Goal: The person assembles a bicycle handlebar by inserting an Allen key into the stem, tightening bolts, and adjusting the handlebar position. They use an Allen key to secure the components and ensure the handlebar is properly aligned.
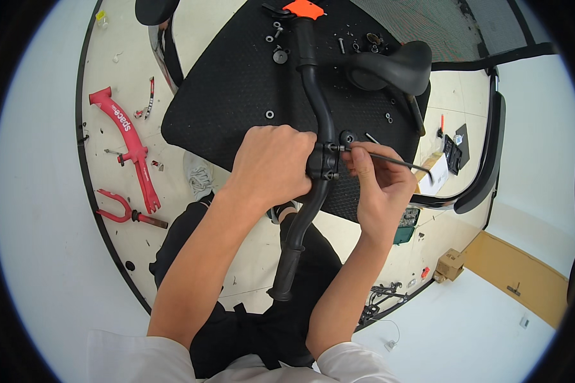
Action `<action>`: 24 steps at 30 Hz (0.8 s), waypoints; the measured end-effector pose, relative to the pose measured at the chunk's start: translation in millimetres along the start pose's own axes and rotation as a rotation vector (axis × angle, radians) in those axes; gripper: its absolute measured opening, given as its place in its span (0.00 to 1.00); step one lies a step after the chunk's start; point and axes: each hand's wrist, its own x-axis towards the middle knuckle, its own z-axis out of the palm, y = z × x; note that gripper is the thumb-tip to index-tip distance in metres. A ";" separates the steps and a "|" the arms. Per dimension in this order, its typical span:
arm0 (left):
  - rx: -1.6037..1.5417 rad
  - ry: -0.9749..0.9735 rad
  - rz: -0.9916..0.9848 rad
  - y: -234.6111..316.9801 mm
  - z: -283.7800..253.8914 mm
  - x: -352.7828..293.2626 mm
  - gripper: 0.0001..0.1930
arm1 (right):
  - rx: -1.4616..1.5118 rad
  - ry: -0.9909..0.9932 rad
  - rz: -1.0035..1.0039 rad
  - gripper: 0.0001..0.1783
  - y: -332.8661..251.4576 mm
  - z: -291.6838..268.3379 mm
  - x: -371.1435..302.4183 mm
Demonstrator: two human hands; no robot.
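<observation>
A black bicycle handlebar with rubber grips lies across the black seat of an office chair, its near end over my lap. My left hand is closed around the stem clamped at the bar's middle. Between the fingers of my right hand is a long hex key, bent at its outer end. Its inner tip meets the upper clamp bolt; whether it is seated I cannot tell. A second bolt shows below.
Washers and bolts, an orange piece and a black bike saddle rest on the chair seat. A red bike frame and red fork lie on the floor at left. A chair armrest curves at right.
</observation>
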 end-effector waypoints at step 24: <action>-0.048 -0.010 -0.016 1.4 -0.1 -0.2 0.09 | 0.125 -0.069 -0.080 0.08 7.1 -4.9 2.6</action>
